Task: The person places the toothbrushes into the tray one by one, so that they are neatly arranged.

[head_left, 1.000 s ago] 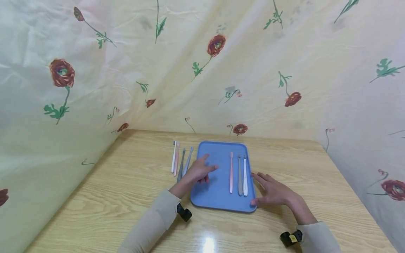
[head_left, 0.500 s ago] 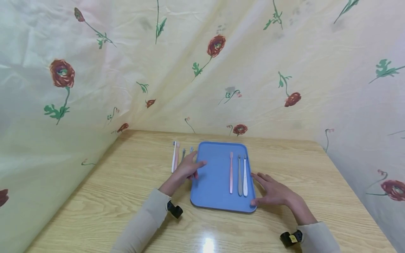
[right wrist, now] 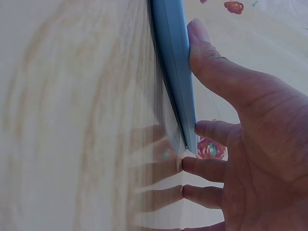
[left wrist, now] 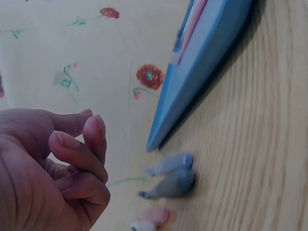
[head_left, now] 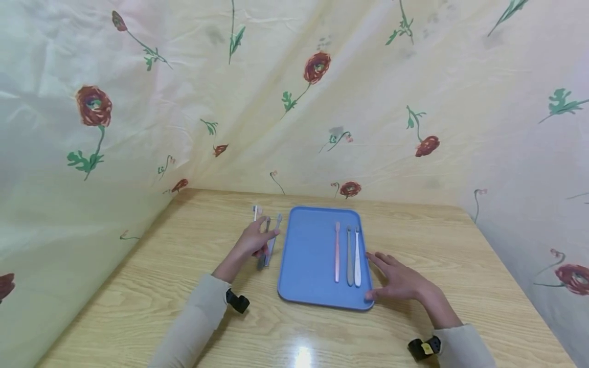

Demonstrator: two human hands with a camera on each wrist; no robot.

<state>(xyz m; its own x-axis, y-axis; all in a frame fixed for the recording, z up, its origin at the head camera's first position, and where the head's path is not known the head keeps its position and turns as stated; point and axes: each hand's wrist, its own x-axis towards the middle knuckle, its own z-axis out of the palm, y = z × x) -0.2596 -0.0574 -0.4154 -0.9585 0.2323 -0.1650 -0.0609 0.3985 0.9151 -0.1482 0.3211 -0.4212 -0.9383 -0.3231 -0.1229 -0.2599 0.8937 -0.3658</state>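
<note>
My left hand (head_left: 249, 241) is above a row of several toothbrushes left of the blue tray (head_left: 308, 255). Its fingers are loosely bent and hold nothing in the left wrist view. Under and beside it lie a dark grey toothbrush (head_left: 261, 261) and a blue-grey toothbrush (head_left: 271, 250); a white toothbrush (head_left: 255, 213) and a pink one are partly covered by the hand. On the tray's right half lie a pink toothbrush (head_left: 337, 253), a grey toothbrush (head_left: 349, 258) and a white toothbrush (head_left: 357, 260). My right hand (head_left: 398, 278) touches the tray's right rim with thumb and index finger, fingers spread.
The wooden table (head_left: 184, 286) extends on all sides of the tray. Behind it and at both sides hangs a floral cloth (head_left: 248, 102). Each wrist wears a small black camera, the left camera (head_left: 238, 301) and the right camera (head_left: 421, 348).
My left hand has moved left from over the tray to above the toothbrushes on the table. The right hand has stayed at the tray's rim.
</note>
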